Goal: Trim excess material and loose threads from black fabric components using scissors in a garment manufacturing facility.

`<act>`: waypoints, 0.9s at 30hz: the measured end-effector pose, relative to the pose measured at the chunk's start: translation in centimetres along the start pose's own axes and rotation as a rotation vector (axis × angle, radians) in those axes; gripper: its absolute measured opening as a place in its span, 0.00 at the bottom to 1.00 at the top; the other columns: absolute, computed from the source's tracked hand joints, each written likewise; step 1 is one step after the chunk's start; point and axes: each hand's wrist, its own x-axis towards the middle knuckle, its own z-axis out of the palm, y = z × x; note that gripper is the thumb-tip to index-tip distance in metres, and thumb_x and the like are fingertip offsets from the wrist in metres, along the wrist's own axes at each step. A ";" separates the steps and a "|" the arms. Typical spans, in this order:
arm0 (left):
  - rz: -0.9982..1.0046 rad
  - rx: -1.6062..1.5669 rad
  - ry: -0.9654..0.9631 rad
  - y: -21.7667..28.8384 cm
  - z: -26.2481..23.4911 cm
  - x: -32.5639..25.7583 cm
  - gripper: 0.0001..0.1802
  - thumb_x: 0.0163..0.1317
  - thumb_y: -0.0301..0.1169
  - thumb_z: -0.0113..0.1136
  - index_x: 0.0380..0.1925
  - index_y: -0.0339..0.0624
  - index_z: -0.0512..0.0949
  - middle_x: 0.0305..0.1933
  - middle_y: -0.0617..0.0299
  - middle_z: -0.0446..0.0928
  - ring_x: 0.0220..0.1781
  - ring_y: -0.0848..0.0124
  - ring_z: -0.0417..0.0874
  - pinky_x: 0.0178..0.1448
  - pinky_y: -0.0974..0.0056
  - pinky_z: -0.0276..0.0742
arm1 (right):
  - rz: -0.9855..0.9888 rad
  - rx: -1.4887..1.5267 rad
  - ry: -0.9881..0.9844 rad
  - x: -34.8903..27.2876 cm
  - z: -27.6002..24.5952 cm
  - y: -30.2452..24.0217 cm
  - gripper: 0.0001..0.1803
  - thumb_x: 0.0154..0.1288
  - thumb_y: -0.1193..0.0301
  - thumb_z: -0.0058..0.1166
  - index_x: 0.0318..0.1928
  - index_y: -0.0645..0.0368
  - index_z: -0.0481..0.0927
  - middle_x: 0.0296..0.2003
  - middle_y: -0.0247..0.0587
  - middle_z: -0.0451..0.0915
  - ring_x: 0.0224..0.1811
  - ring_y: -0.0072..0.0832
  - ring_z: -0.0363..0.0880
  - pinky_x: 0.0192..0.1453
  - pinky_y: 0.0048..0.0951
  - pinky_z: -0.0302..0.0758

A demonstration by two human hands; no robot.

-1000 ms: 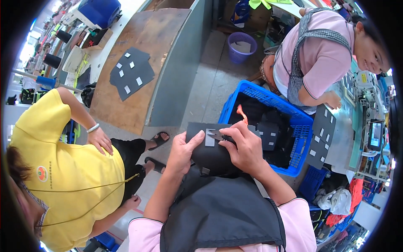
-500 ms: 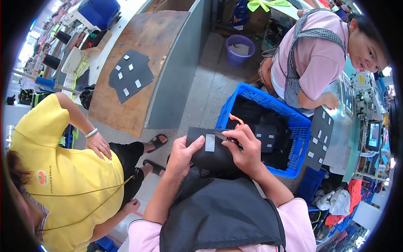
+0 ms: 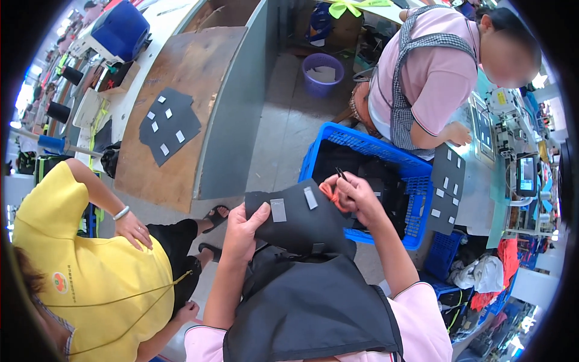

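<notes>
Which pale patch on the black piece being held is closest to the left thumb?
The leftmost patch, right beside the thumb of the left hand; the upper-right patch and lower patch on the black piece sit farther away.

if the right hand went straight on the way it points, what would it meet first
Likely the black pieces in the blue crate, judging by the picture; the crate looks lower than the right hand, so it might pass above them.

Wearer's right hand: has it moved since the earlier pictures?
Yes: judged against the blue basket, the right hand has shifted to the right and slightly upward in the picture.
</notes>
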 end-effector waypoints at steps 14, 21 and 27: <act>-0.009 -0.039 -0.019 -0.1 -3.9 0.0 0.06 0.60 0.29 0.57 0.34 0.38 0.77 0.34 0.64 0.79 0.34 0.77 0.78 0.40 0.71 0.74 | 0.004 0.180 -0.142 3.4 4.2 1.7 0.14 0.65 0.63 0.50 0.27 0.60 0.72 0.40 0.49 0.79 0.17 0.11 0.66 0.16 0.13 0.52; -0.056 -0.119 -0.010 0.3 -4.9 -0.6 0.07 0.60 0.30 0.57 0.34 0.38 0.77 0.33 0.63 0.79 0.33 0.76 0.79 0.39 0.70 0.74 | -0.213 -0.072 -0.063 6.9 4.1 2.8 0.14 0.63 0.62 0.52 0.30 0.60 0.72 0.41 0.47 0.78 0.39 0.13 0.74 0.21 0.13 0.56; -0.022 -0.189 0.004 0.3 -5.8 -0.7 0.07 0.60 0.29 0.57 0.35 0.38 0.77 0.33 0.63 0.80 0.34 0.74 0.79 0.41 0.68 0.75 | -0.002 0.179 -0.429 6.1 4.9 2.8 0.11 0.59 0.65 0.57 0.34 0.58 0.71 0.39 0.37 0.78 0.24 0.10 0.65 0.22 0.12 0.59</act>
